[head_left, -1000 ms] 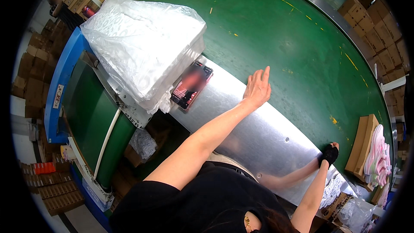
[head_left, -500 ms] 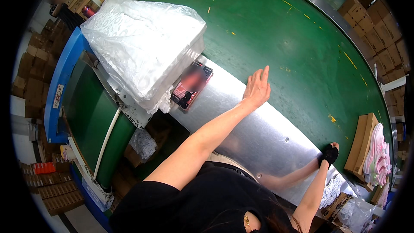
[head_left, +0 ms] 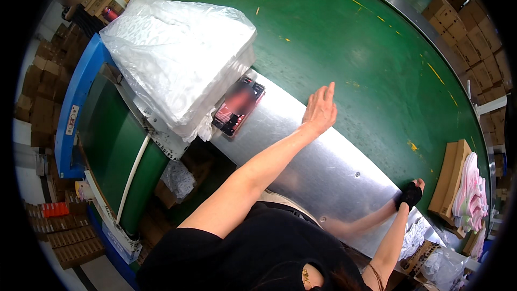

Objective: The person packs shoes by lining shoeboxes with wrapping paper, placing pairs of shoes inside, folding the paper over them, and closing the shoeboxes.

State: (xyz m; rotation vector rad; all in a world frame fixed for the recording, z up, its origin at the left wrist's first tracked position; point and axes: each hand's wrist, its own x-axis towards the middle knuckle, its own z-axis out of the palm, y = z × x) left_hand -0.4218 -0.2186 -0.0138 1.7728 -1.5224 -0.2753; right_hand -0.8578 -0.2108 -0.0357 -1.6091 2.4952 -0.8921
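My left hand [head_left: 320, 109] is bare, its fingers stretched out over the near edge of the green conveyor belt [head_left: 344, 37], beside a metal ledge [head_left: 318, 167]. Nothing is in it. At the right, my right hand [head_left: 411, 194] wears a black fingerless glove and rests at the border of belt and ledge. Its fingers look curled in, partly hidden, with no object showing. A phone [head_left: 239, 106] with a lit screen lies on the ledge left of my left hand. Next to the phone sits a large bundle of white sheets in clear plastic [head_left: 183, 48].
At the right, a cardboard box [head_left: 450, 180] stands beside stacked pink-and-white, sole-like pieces [head_left: 469, 194]. Crumpled plastic [head_left: 444, 264] lies below them. A blue-framed green conveyor section [head_left: 116, 134] is at left. Stacked cartons [head_left: 474, 32] line the far right. Another person [head_left: 83, 19] is at upper left.
The yellow marks on the green belt have shifted slightly to the left. Both my hands stay almost where they were.
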